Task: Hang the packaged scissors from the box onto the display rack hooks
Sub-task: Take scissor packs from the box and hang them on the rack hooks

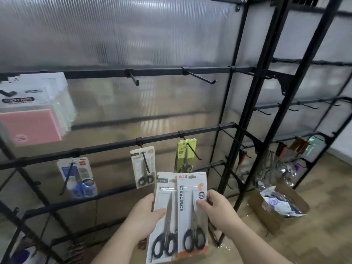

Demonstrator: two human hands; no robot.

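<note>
While the grey scissors pack (168, 221) and the orange scissors pack (191, 216) stand upright, tips up, handles down, edges overlapping, I've got the left hand (144, 218) pinching the first and the right hand (219, 210) the second. Just above the grip, hung packs (143, 168) fill the rack hooks (194, 152); the box (266, 212) sits off right.

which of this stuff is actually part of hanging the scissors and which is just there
Part of the job: left hand holding the grey scissors pack; right hand holding the orange-trimmed scissors pack; cardboard box on the floor; empty hook on the upper rail; hung scissors packs.
Just there: sticky notes at left; blurred shiny items on the right-hand rack.
</note>
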